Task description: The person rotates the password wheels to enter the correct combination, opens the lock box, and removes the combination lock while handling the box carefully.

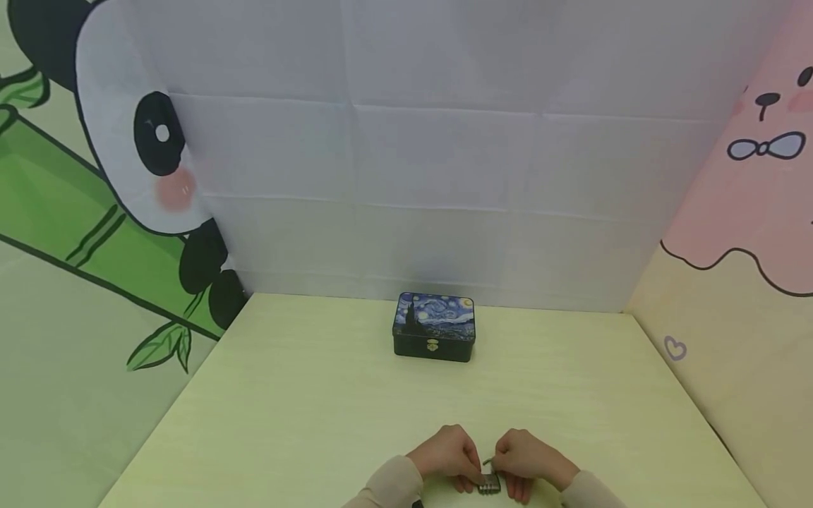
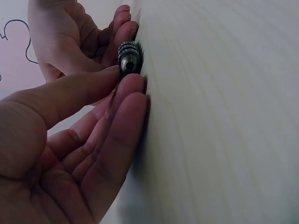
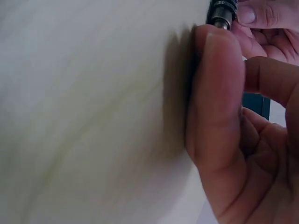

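Low over the front of the table, a small dark metal combination padlock (image 1: 489, 485) with ridged number dials lies between my two hands. My left hand (image 1: 449, 455) pinches its body between thumb and fingertips; in the left wrist view the padlock's (image 2: 129, 55) end with a round hole faces the camera. The right hand (image 1: 528, 458) has its fingers curled at the other side, pinching by the shackle, whose bent tip shows beside the thumb. Seen from the right wrist, the padlock (image 3: 223, 14) is partly hidden behind the right fingers (image 3: 217, 93).
A dark tin box (image 1: 435, 328) with a starry night painting on its lid and a gold clasp stands closed toward the back of the pale wooden table (image 1: 305, 395). White cloth (image 1: 432, 155) hangs behind it, with cartoon-printed panels on both sides.
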{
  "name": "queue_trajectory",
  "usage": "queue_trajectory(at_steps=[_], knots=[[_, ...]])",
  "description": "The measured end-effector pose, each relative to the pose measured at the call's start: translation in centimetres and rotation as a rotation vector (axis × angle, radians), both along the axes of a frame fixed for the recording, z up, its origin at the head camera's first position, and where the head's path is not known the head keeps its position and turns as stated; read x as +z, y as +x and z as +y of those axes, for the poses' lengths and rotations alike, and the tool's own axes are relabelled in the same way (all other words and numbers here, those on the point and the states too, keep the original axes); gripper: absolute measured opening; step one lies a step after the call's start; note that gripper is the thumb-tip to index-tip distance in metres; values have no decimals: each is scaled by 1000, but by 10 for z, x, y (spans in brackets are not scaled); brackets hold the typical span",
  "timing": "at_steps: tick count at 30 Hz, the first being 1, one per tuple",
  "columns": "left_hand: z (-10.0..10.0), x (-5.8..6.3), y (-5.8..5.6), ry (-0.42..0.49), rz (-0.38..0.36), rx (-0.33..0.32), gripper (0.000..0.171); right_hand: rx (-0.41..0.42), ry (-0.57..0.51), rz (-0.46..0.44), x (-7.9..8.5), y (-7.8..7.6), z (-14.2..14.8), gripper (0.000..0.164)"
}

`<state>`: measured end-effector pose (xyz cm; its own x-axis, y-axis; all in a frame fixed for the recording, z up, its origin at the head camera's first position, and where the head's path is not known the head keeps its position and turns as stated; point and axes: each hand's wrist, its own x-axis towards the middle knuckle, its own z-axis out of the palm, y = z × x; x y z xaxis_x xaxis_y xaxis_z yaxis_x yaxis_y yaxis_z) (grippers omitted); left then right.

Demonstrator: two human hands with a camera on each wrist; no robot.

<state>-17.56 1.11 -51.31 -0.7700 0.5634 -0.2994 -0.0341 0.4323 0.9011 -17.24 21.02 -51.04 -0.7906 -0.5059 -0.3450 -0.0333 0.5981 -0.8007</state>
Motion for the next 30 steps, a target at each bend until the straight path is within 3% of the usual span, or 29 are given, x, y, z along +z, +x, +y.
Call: queue_trajectory(at_steps=[7,18,24,30], knots=[[1,1,1,11,-9,17,17,3,85,71,1,-2,-2,30],[0,0,1,13,-17,18,15,19,51,-4,3,-3,0,28],[-8,9,-5,-107,111,-14,11,37,16,-4,10,-3,6,25],[-22,25,-16,-270,288,-12,13,25,65,144,20,-10,7,19]])
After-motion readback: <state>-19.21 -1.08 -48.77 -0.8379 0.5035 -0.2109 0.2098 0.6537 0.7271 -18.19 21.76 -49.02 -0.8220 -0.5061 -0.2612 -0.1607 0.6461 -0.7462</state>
